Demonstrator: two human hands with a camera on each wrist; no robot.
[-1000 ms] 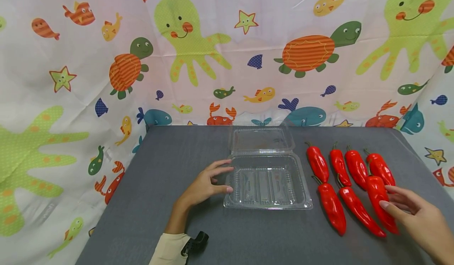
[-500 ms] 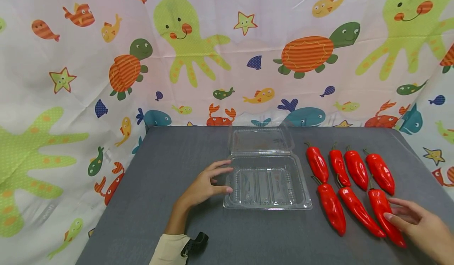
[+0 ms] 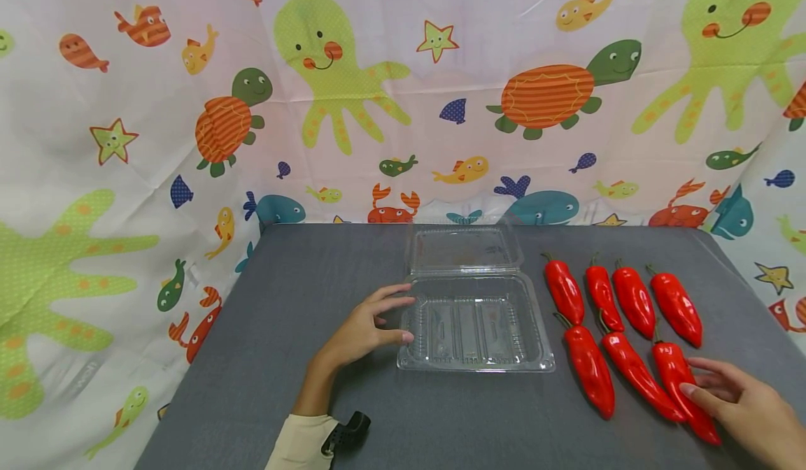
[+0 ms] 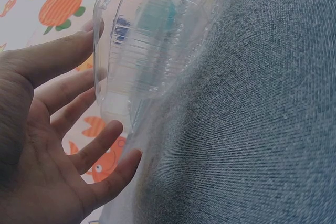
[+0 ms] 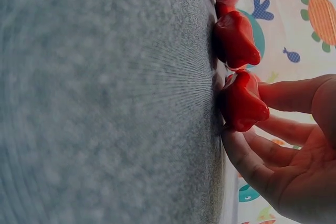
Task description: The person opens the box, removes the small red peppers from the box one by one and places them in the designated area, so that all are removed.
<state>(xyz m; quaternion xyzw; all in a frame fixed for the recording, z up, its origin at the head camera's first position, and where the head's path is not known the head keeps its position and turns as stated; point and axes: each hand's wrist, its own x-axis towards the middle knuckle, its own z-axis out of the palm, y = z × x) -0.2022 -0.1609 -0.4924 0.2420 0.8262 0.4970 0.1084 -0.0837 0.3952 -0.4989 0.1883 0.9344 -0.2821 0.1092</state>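
Note:
In the head view, my right hand (image 3: 749,407) holds a red pepper (image 3: 669,366) at the front right, thumb on one side and fingers on the other. The right wrist view shows the tip of this pepper (image 5: 242,100) between thumb and fingers, low at the table surface. My left hand (image 3: 355,330) rests its fingertips and thumb at the left rim of a clear plastic clamshell container (image 3: 475,368). The container's lid (image 3: 466,247) is folded back away from me. Seen from the left wrist, the fingers are spread and loosely bent beside the container wall (image 4: 152,40).
Several other red peppers lie in two rows right of the container, including a front-left pepper (image 3: 590,372), a thin front pepper (image 3: 639,375) and a back-right pepper (image 3: 676,309). A sea-animal curtain (image 3: 378,106) hangs behind the grey table (image 3: 302,274).
My right hand has drawn the held pepper toward me, so it no longer overlaps the pepper behind it. The left hand and the container have stayed in place.

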